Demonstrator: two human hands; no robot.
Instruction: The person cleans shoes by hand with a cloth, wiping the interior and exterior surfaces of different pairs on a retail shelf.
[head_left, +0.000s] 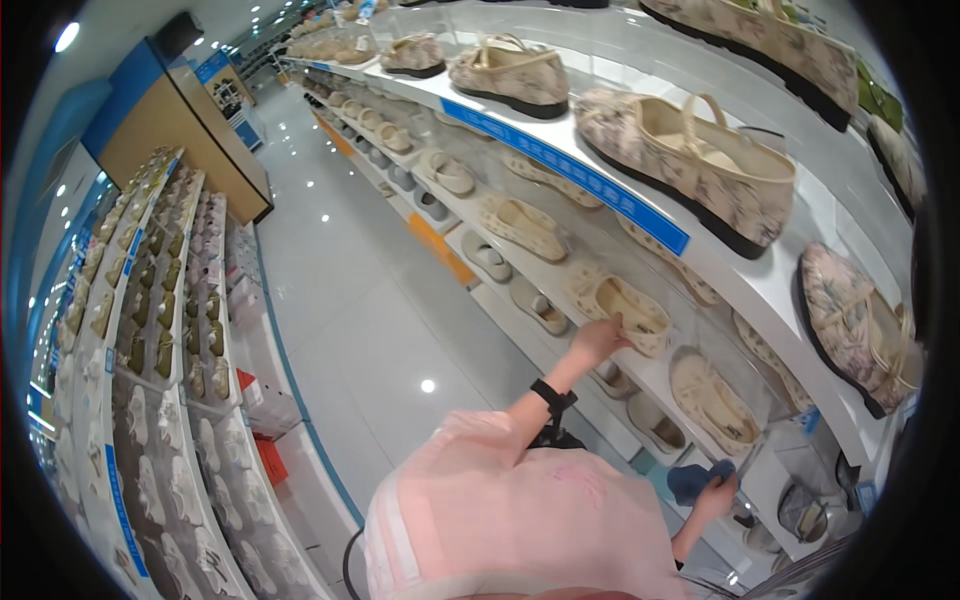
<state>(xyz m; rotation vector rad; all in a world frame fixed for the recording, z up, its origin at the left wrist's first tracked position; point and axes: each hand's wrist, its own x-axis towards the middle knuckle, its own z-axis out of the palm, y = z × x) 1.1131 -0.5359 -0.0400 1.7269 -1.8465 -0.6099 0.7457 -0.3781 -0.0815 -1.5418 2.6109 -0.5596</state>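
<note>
My left hand (598, 341), with a black band on its wrist, pinches the near side of a cream flat shoe (645, 319) close to its heel. That shoe rests on a white display shelf, its toe towards the aisle's far end. Gripped in my right hand (716, 499) is a bunched blue cloth (688, 484), held lower down by the shelf's right end. Between the two hands sits another cream shoe with a perforated upper (712, 401) on the same shelf. Grey shoes (654, 421) stand on the tier below.
Above, floral strap shoes (682, 165) stand on a curved white shelf edged with a blue label strip (562, 172) bearing writing. A glossy tiled floor (360, 300) runs along the aisle. Racks of green and white shoes (150, 480) line the left, near a wood-panelled pillar (180, 127).
</note>
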